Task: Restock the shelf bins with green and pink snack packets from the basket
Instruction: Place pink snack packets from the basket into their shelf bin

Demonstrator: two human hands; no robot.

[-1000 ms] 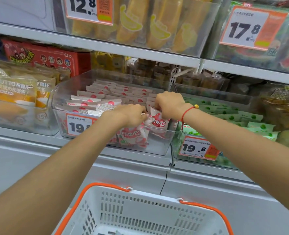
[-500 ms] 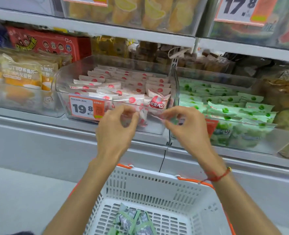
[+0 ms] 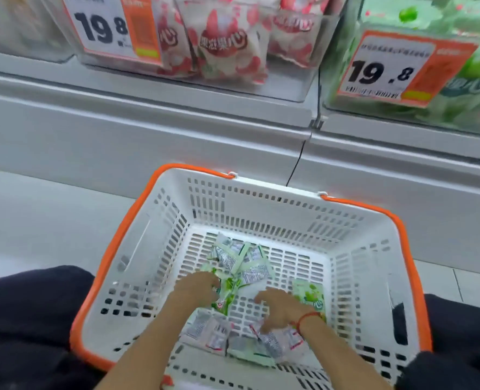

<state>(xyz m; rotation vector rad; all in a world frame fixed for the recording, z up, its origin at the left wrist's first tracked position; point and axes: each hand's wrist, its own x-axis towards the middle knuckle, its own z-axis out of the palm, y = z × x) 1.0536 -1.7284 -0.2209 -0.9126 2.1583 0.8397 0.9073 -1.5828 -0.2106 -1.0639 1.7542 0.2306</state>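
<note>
Both hands down in the basket (image 3: 160, 237) among the packets.
Left hand (image 3: 195, 288) has its grip curled on green packets (image 3: 240, 264) mid-floor; right hand (image 3: 279, 309) lies spread, grip loose, holding nothing. Pink bin (image 3: 298, 68) and green bin (image 3: 337, 60) sit on the shelf (image 3: 137, 128) above.

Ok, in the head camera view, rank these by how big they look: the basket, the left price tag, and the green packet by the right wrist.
1. Basket
2. Left price tag, though it is cut off at the top
3. Green packet, partly hidden
</note>
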